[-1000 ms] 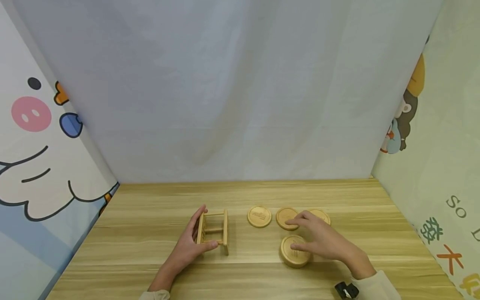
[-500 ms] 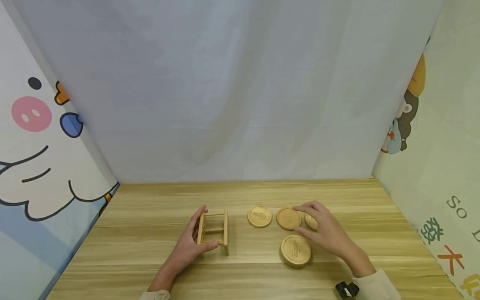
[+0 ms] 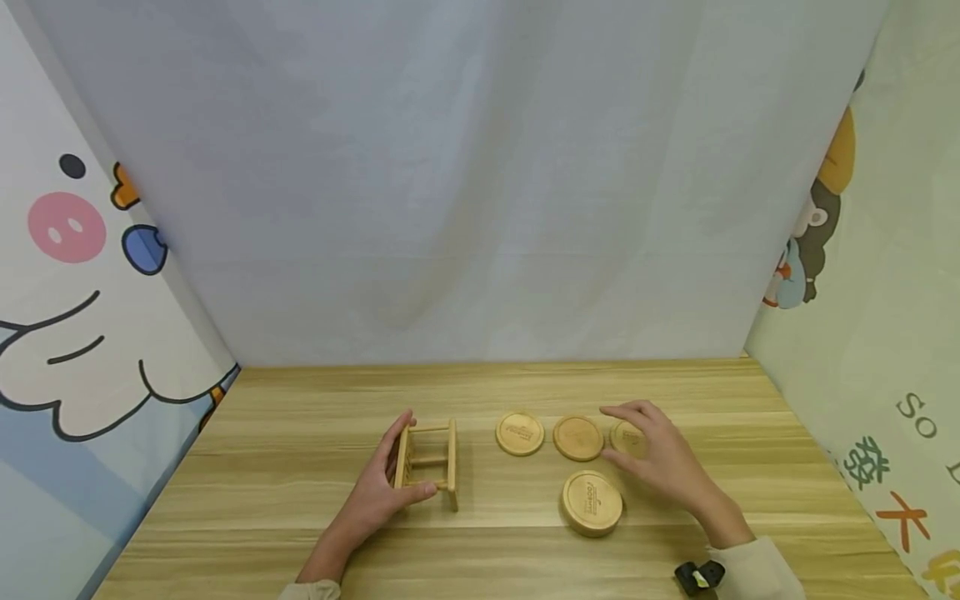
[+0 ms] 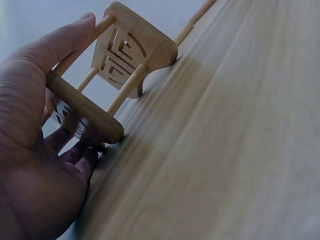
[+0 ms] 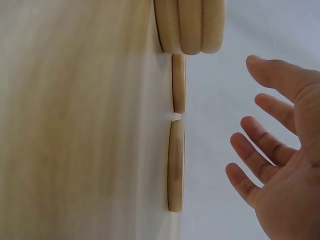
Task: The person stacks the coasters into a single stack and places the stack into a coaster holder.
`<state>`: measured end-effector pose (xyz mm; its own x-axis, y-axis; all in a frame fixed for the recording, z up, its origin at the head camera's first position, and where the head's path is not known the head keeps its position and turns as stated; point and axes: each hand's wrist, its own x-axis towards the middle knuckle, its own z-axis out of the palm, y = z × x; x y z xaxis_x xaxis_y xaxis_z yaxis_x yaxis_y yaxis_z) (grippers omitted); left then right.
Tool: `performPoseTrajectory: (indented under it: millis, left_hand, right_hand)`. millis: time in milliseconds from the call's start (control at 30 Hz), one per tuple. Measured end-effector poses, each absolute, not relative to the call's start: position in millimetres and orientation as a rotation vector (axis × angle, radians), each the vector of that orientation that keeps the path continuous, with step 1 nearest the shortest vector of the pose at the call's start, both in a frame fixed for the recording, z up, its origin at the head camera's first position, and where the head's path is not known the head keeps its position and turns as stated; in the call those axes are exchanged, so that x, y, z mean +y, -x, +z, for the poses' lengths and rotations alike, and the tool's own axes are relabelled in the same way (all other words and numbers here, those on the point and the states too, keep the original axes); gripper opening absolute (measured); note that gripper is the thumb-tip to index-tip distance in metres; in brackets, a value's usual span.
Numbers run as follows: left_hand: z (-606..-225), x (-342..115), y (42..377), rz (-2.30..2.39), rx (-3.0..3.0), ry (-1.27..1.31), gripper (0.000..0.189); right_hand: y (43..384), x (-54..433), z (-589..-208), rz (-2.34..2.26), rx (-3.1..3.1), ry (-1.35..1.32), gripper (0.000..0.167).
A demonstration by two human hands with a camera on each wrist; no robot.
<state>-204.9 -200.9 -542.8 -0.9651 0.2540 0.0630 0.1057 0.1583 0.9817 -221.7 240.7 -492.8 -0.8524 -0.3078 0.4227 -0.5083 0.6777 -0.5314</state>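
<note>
My left hand (image 3: 375,487) grips a small wooden coaster holder (image 3: 452,462) by its left end panel. In the left wrist view the holder (image 4: 159,47) shows carved panels joined by round rods, with the thumb along one rod. Hovering over the right-hand round wooden coaster (image 3: 625,439), my right hand (image 3: 667,458) has its thumb and fingers spread and nothing between them. It partly covers that coaster. Two more coasters lie in the same row, a middle one (image 3: 578,438) and a left one (image 3: 520,433). Nearer me sits a stack of coasters (image 3: 592,500).
The wood-grain table (image 3: 300,400) ends at a pale cloth backdrop (image 3: 480,208). Printed cloth panels stand along the left side (image 3: 90,333) and the right side (image 3: 847,375). A black device (image 3: 699,577) is at the right cuff.
My right hand has moved right, from over the stack and middle coaster to above the right-hand coaster. The left hand and the coaster holder have stayed in place.
</note>
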Motion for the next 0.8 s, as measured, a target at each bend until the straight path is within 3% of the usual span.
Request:
performPoseTrajectory:
  millis: [800]
  left_hand:
    - [-543.2, -200.9, 206.2, 1.931, 2.293, -0.362, 0.110]
  right_hand:
    - [229.9, 261.3, -502.7, 1.021, -2.633, -0.540, 0.066]
